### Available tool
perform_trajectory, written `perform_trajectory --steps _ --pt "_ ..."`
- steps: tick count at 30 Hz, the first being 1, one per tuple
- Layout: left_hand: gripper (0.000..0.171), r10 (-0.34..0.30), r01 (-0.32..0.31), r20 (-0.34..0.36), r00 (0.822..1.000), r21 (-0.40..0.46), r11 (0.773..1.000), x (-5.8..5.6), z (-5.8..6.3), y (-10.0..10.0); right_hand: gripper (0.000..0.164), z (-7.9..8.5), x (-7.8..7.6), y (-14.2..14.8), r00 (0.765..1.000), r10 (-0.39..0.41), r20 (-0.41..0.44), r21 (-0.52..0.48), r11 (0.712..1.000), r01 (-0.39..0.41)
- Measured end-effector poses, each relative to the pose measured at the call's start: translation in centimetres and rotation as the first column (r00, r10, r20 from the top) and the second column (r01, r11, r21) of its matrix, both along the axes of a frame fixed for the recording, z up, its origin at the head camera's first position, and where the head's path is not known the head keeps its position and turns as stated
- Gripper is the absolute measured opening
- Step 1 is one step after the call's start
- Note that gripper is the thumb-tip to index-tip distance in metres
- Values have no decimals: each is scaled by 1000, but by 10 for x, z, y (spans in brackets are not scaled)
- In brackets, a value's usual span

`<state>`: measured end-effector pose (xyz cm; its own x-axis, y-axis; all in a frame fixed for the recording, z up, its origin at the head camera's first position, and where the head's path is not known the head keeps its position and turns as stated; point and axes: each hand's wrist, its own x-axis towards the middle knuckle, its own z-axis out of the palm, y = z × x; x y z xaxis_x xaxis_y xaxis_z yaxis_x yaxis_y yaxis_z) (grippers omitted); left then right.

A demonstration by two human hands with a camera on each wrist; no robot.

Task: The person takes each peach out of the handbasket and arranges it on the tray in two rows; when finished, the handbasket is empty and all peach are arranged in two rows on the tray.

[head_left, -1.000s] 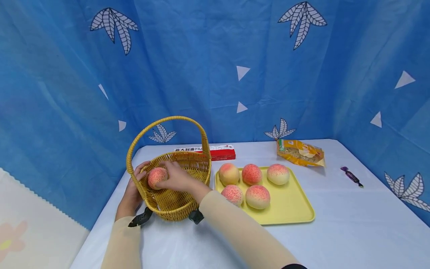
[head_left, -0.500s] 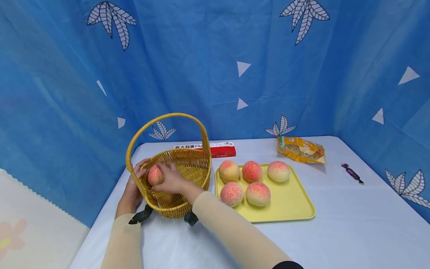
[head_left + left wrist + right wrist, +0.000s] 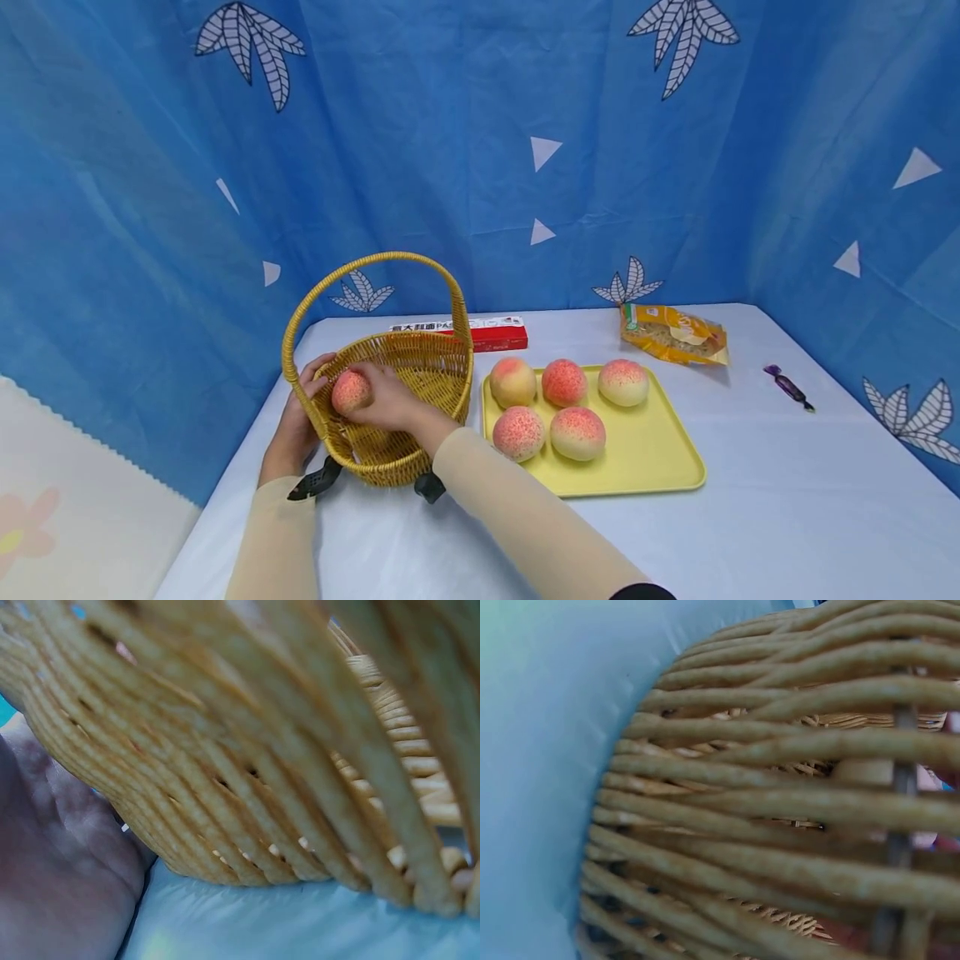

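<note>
A golden wicker basket (image 3: 388, 477) with a tall arched handle stands at the left of the table. My left hand (image 3: 295, 427) holds its left side, with fingers curled over the rim; in the left wrist view the palm (image 3: 71, 847) lies by the outer weave (image 3: 187, 772). Inside the basket, my right hand (image 3: 392, 403) grips a red-speckled peach (image 3: 350, 392) close to the left wall. The weave (image 3: 765, 802) fills most of the right wrist view and hides nearly all of that hand.
Right of the basket, a yellow tray (image 3: 654, 467) carries several peaches (image 3: 577, 433). A red pasta box (image 3: 498, 335) lies behind the basket. Farther right are an orange pasta bag (image 3: 671, 335) and a purple-wrapped candy (image 3: 788, 387). Blue cloth (image 3: 480, 167) hangs behind the table.
My right hand has shifted slightly left inside the basket, and the peach has turned in its fingers. My left hand stays on the rim. The head view has tilted a little.
</note>
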<state>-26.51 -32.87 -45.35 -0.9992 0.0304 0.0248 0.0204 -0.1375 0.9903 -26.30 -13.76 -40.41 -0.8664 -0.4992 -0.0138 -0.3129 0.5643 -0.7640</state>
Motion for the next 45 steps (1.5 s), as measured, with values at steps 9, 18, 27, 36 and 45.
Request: perform_trajectory --steps 9,18,27,36,45 --pt "45 -14 14 6 1000 -4 1000 -3 0 0 51 3 -1 2 997 -27 -71 -11 1000 26" --pt "47 -3 4 15 1000 -17 1000 3 4 1 38 2 3 -1 994 -9 -108 4 1000 10" --pt "46 0 0 15 1000 -14 1000 7 10 5 53 2 4 0 989 -41 -139 78 996 52" --pt "47 0 -1 17 1000 12 1000 -5 -5 -2 72 2 7 1 991 -18 -134 180 983 42" --pt "46 11 -11 0 1000 -9 1000 -5 -6 -2 66 2 10 2 990 3 -138 156 988 19"
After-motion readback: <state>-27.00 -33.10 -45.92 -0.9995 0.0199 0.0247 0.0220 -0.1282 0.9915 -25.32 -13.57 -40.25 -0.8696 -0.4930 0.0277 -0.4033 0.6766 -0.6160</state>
